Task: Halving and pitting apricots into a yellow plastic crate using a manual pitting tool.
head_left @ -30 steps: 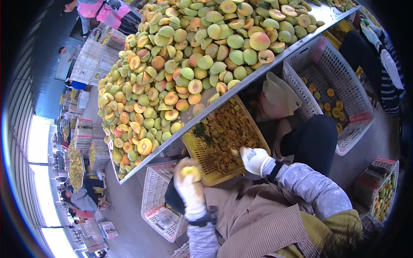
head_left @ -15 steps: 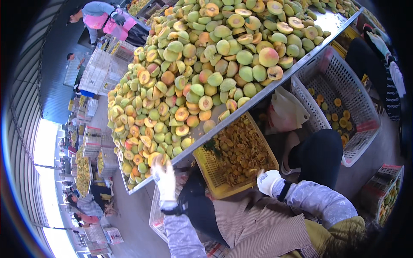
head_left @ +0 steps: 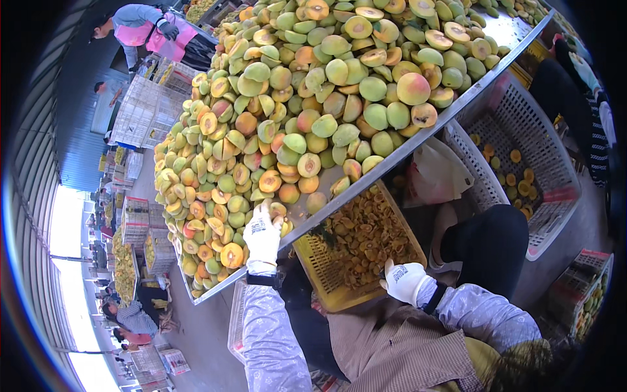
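Observation:
A heap of green, yellow and reddish peaches (head_left: pixel 307 124), many of them halved, covers a metal-rimmed table (head_left: pixel 392 154). My left hand (head_left: pixel 264 238), in a white glove, reaches over the near rim, its fingers and thumb closed around a peach half (head_left: pixel 277 210) at the heap's edge. In a matching white glove, my right hand (head_left: pixel 405 283) hovers at the near right corner of a yellow crate (head_left: pixel 334 297), low in front of me. Its fingers are curled; a small dark bit shows by them, but what they hold is unclear. Brownish fruit scraps (head_left: pixel 366 238) lie in the crate.
On the right, a large grey-white crate (head_left: pixel 542 130) holds some peach halves (head_left: pixel 516 183). A white plastic bag (head_left: pixel 441 173) sits under the table. Another crate of fruit (head_left: pixel 591 294) stands far right. Co-workers (head_left: pixel 153 32) and stacked crates (head_left: pixel 147 108) are at the left.
My left hand has moved up and right over the rim, from blurred and apart to closed on a peach half. My right hand has shifted slightly down at the crate's corner.

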A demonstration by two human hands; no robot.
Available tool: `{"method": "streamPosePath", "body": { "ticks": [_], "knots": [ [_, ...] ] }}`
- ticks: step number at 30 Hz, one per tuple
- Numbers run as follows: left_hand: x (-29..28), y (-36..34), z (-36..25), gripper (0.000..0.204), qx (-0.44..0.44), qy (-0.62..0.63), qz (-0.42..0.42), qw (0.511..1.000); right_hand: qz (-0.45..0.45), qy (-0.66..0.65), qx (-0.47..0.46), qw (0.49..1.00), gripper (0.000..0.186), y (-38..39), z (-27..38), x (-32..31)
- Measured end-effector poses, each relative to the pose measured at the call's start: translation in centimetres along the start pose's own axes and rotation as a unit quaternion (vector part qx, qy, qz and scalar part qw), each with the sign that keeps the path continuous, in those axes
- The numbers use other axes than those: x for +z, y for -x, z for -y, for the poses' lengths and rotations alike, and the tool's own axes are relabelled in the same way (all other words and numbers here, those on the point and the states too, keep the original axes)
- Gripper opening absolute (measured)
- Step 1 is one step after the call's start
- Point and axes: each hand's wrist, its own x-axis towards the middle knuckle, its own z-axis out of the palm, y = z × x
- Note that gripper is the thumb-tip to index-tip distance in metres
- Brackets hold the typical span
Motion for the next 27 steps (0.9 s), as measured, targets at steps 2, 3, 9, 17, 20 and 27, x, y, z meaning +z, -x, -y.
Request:
{"method": "streamPosePath", "body": {
  "ticks": [2, 3, 9, 17, 20, 27],
  "knots": [
    [-0.8, -0.4, -1.4, 0.047, 0.060, -0.079, 0.005, 0.995, 0.013, -0.013, 0.004, 1.000, 0.056, -0.1, 0.4, -0.4],
    [-1.3, -0.6, -2.0, 0.046, 0.089, -0.119, 0.008, 0.989, 0.020, -0.020, 0.007, 1.000, 0.054, -0.1, 0.6, -0.7],
    [-3.8, 1.5, -6.4, 0.036, -0.076, 0.509, -0.026, 0.857, -0.134, -0.315, -0.136, 0.929, 0.040, 0.3, 1.8, -4.3],
    [-5.5, 11.0, -15.3, 0.023, -0.278, 0.844, 0.041, 0.457, -0.219, -0.263, -0.148, 0.928, 0.038, 2.5, 5.0, -7.9],
    [-3.7, 12.0, -15.5, 0.026, -0.307, 0.864, 0.033, 0.397, -0.209, -0.204, -0.120, 0.949, 0.039, 3.0, 5.0, -7.4],
    [-3.1, 12.5, -17.6, 0.030, -0.294, 0.800, -0.022, 0.523, -0.164, -0.246, -0.124, 0.947, 0.037, 2.6, 4.4, -6.4]
  ]
}}
